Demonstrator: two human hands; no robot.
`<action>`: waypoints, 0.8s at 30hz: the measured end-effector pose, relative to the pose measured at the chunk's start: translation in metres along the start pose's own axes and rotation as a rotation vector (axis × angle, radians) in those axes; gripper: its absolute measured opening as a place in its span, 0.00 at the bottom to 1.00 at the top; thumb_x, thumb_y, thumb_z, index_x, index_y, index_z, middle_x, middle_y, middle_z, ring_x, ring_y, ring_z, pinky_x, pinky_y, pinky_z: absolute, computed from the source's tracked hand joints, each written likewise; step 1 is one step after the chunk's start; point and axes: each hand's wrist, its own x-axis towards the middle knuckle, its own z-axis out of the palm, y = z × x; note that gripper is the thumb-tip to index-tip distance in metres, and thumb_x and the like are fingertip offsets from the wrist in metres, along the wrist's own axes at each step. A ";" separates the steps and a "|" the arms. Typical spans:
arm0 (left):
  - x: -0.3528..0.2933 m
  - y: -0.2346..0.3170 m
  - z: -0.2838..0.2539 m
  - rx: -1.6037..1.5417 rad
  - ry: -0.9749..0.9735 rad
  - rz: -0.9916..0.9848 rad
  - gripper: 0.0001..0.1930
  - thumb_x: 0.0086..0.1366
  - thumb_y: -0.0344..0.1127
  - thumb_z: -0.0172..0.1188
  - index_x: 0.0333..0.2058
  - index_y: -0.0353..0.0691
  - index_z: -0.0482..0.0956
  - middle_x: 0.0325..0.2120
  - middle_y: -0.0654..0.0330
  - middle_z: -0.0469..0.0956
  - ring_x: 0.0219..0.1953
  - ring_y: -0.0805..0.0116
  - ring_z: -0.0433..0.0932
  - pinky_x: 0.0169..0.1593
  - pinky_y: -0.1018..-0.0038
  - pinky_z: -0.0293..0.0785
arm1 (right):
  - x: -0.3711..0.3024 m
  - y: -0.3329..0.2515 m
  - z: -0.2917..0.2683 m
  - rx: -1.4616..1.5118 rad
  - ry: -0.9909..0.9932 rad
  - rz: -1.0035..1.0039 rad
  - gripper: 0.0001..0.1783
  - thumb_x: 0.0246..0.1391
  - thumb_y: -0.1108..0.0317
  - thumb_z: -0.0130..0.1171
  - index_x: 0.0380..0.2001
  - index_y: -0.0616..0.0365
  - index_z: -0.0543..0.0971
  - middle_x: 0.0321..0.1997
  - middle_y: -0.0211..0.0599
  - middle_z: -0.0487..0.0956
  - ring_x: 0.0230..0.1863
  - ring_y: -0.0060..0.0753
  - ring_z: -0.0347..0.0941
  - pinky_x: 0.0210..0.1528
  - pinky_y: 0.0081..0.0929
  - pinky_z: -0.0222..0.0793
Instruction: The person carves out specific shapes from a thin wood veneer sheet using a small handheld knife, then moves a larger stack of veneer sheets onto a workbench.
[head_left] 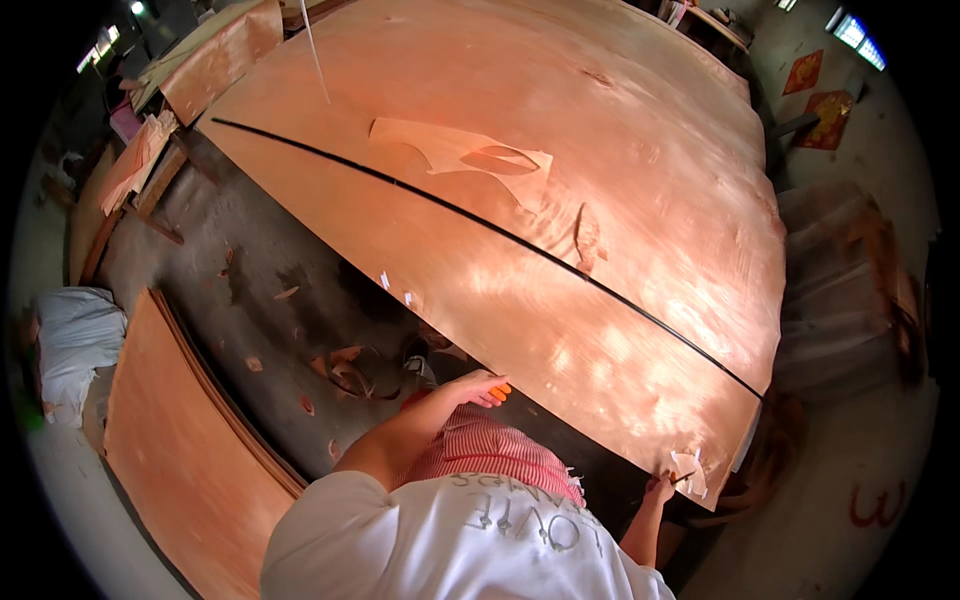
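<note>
A very large, thin sheet of reddish-tan wood veneer (480,90) spreads over the work surface before me. My left hand (474,388) is at its near edge, fingers loosely extended with nothing visible in them; orange covers show on the fingers. At the right near corner, my right hand (657,491) closes on a thin dark stick-like tool (684,478), whose kind I cannot make out. Beside its tip lies a small veneer patch (690,466) with white tape strips around it. A long, thin black strip (490,227) crosses the sheet diagonally.
A torn veneer offcut (450,150) and a curled scrap (587,238) lie on the sheet. Stacked veneer sheets (180,430) stand at lower left near a white sack (78,345). Scraps litter the dark floor (255,270). A plastic-covered pile (840,280) stands right.
</note>
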 end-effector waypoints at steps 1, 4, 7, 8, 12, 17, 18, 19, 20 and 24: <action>-0.002 0.004 -0.014 -0.023 0.021 0.035 0.21 0.61 0.53 0.50 0.41 0.40 0.72 0.33 0.58 0.77 0.25 0.69 0.77 0.28 0.77 0.73 | -0.001 0.001 0.002 -0.050 0.045 0.000 0.15 0.53 0.69 0.45 0.45 0.53 0.71 0.20 0.32 0.70 0.15 0.21 0.62 0.12 0.17 0.54; -0.008 0.058 -0.101 -0.133 0.146 0.150 0.21 0.61 0.52 0.50 0.41 0.40 0.73 0.34 0.57 0.78 0.29 0.68 0.78 0.30 0.75 0.75 | -0.009 0.033 0.025 -0.328 0.189 -0.371 0.20 0.50 0.74 0.43 0.47 0.52 0.71 0.24 0.31 0.69 0.21 0.19 0.63 0.21 0.17 0.57; -0.007 0.120 -0.211 -0.375 0.503 0.324 0.25 0.60 0.57 0.49 0.39 0.38 0.74 0.32 0.56 0.79 0.29 0.67 0.79 0.28 0.77 0.75 | -0.070 0.053 0.117 0.035 -0.087 -0.249 0.23 0.47 0.77 0.40 0.48 0.51 0.71 0.26 0.26 0.68 0.20 0.17 0.56 0.21 0.16 0.51; -0.014 0.133 -0.248 -0.430 0.585 0.251 0.28 0.58 0.61 0.48 0.38 0.37 0.74 0.31 0.56 0.79 0.29 0.67 0.79 0.27 0.77 0.75 | -0.119 0.038 0.166 -0.004 -0.185 -0.097 0.25 0.47 0.78 0.40 0.50 0.49 0.69 0.26 0.24 0.68 0.20 0.17 0.54 0.20 0.15 0.48; -0.009 0.182 -0.314 -0.409 0.471 0.022 0.30 0.58 0.63 0.45 0.35 0.37 0.74 0.27 0.53 0.79 0.21 0.64 0.78 0.18 0.79 0.71 | -0.214 0.009 0.298 -0.249 -0.636 -0.329 0.26 0.55 0.73 0.44 0.59 0.53 0.60 0.28 0.22 0.68 0.25 0.13 0.57 0.26 0.10 0.55; -0.003 0.178 -0.335 -0.441 0.319 -0.111 0.25 0.59 0.55 0.49 0.31 0.33 0.73 0.25 0.50 0.78 0.17 0.66 0.77 0.14 0.82 0.68 | -0.247 0.011 0.388 -0.366 -0.869 -0.348 0.21 0.57 0.73 0.45 0.55 0.58 0.63 0.25 0.22 0.68 0.27 0.14 0.60 0.28 0.12 0.58; -0.006 0.178 -0.332 -0.421 0.375 -0.074 0.23 0.60 0.53 0.50 0.31 0.33 0.73 0.24 0.50 0.78 0.17 0.67 0.77 0.14 0.82 0.68 | -0.248 0.015 0.396 -0.182 -0.897 -0.285 0.15 0.58 0.73 0.42 0.48 0.57 0.67 0.28 0.23 0.67 0.25 0.13 0.60 0.26 0.11 0.58; -0.010 0.187 -0.320 -0.391 0.408 -0.035 0.21 0.60 0.51 0.50 0.31 0.33 0.73 0.24 0.51 0.78 0.16 0.68 0.76 0.14 0.82 0.68 | -0.238 0.021 0.398 -0.194 -0.791 -0.436 0.11 0.59 0.70 0.43 0.44 0.57 0.69 0.28 0.25 0.68 0.24 0.13 0.60 0.23 0.12 0.58; -0.014 0.197 -0.311 -0.397 0.434 -0.011 0.20 0.61 0.50 0.50 0.31 0.34 0.73 0.23 0.52 0.78 0.15 0.68 0.76 0.14 0.82 0.68 | -0.216 0.034 0.394 -0.226 -0.696 -0.453 0.10 0.59 0.67 0.45 0.42 0.56 0.70 0.26 0.24 0.68 0.21 0.13 0.58 0.19 0.12 0.54; -0.021 0.230 -0.320 -0.281 0.482 0.180 0.19 0.61 0.49 0.49 0.31 0.35 0.72 0.19 0.56 0.77 0.13 0.73 0.73 0.13 0.83 0.66 | -0.251 -0.013 0.418 -0.317 -0.684 -0.269 0.13 0.60 0.64 0.44 0.45 0.56 0.70 0.28 0.30 0.74 0.11 0.11 0.54 0.11 0.12 0.47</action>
